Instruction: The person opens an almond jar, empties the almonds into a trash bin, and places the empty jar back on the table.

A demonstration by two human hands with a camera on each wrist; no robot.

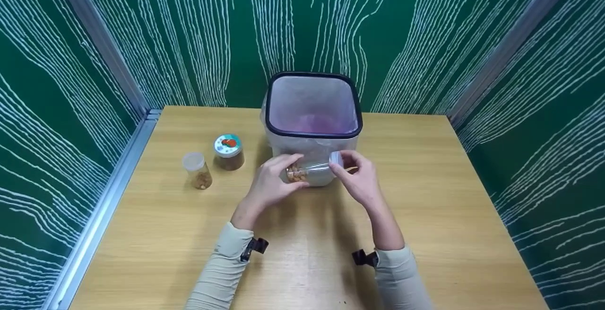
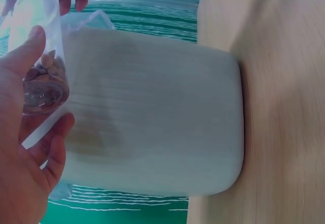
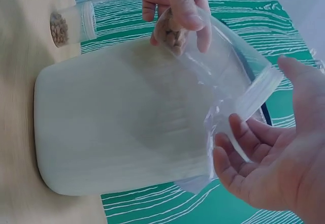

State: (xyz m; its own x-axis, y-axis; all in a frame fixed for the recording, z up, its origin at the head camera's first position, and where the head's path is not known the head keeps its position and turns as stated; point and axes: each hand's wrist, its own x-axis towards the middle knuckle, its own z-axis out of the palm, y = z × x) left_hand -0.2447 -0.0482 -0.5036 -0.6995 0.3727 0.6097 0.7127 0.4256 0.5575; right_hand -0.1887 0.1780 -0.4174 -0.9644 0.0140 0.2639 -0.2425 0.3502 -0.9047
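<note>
Jar (image 1: 317, 170): centre of the head frame, lying near level in mid-air, in front of the bin (image 1: 279, 145). Clear, smooth-walled cylinder; brown nuts (image 1: 296, 174) gathered at its left end. Left hand (image 1: 271, 182): thumb and fingers clamped around that nut-filled end. Right hand (image 1: 362, 180): thumb and fingers curled about the lid (image 1: 336, 159) at the other end. Whether the lid is seated or loose cannot be made out through the glare.

Handling, judged: light, stiff plastic, heavier toward the nuts; slick wall, likely to turn in a loose grip; unlikely to break. Best hold: full wrap low on the body, fingertips on the lid's ribbed edge, no hard squeeze mid-wall.

Materials: lid pale, translucent, finely ridged. Bin matt, off-white, round-cornered, with a glossy black rim (image 1: 312, 135); thin, crinkled liner (image 1: 326, 148) hanging over its front. Left of centre, on the desk (image 1: 425, 192), a squat jar (image 1: 230, 159) with a printed lid and a slim jar (image 1: 198, 174) with a cloudy cap, both upright. Desk: smooth, pale wood grain. Walls (image 1: 406, 31): green, with raised-looking white wavy lines.
</note>
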